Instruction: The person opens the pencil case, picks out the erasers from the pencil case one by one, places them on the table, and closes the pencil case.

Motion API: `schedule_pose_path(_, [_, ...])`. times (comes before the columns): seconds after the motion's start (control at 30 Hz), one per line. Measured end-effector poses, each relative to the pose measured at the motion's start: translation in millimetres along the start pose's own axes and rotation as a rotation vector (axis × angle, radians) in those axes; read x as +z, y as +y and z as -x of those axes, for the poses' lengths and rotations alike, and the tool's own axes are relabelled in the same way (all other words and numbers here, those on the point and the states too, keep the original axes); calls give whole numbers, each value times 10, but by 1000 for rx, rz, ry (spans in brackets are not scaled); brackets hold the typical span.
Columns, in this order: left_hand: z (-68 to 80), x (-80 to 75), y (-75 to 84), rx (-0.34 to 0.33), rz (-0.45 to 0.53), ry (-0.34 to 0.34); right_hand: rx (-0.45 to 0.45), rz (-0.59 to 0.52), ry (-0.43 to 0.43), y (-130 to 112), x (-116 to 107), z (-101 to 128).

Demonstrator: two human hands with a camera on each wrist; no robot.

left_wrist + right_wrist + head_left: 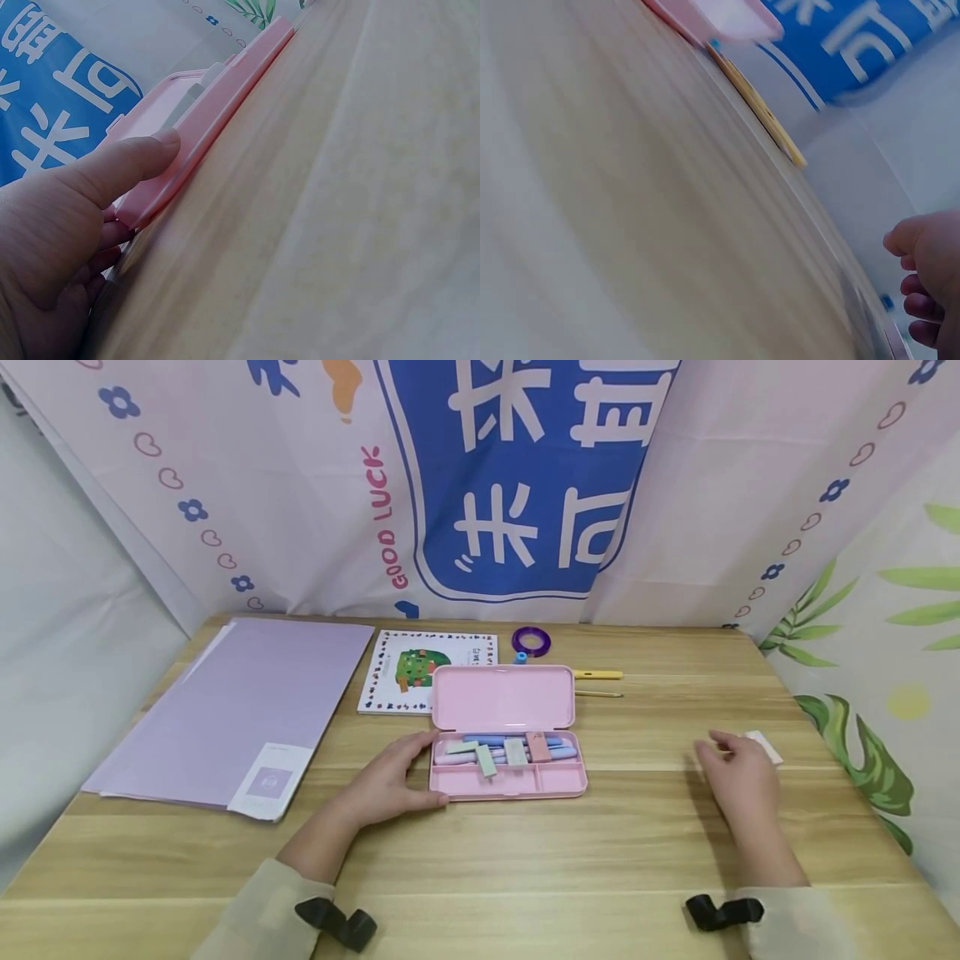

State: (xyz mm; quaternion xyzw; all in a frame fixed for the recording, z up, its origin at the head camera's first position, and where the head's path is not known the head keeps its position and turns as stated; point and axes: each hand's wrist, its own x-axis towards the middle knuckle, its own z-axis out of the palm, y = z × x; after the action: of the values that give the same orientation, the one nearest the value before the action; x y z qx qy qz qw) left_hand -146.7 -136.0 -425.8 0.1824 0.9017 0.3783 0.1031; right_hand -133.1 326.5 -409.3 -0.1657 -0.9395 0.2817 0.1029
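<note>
A pink pencil case [508,796] lies with its lid raised; pens [480,740] and several small blocks that look like erasers [537,747] are inside. My left hand [386,781] grips its left end, with the thumb at the front corner and the other fingers along the side. In the left wrist view the thumb [142,159] presses on the case's front wall [217,112]. Over the right of the table, my right hand [744,781] has loosely bent fingers and nothing visible in them. Beside it lies a white block [765,747], partly hidden by the hand.
Behind the case are a white booklet [382,672] with a green picture, a purple tape ring [531,642], a yellow pen [600,675] and a pencil [600,694]. Large lilac sheets [262,693] and a white packet [270,781] lie at the left. A printed cloth [300,527] hangs along the back edge.
</note>
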Motion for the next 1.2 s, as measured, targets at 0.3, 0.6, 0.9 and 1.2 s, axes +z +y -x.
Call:
schedule_pose_path(0.3, [2,-8,1,4,-1,2,-252,-152,-118,-715,490,277])
schedule_pose_path(0.6, [9,-3,15,-15,10,-5,-379,-155,-219,-1179,836,499])
schedule_pose_path(0.9, [15,-14,43,-22,4,-4,-401,-87,-204,-1315,929,528])
schedule_pose_path(1.2, [18,-10,49,-23,-1,-5,-384,-53,-202,-1343,931,549])
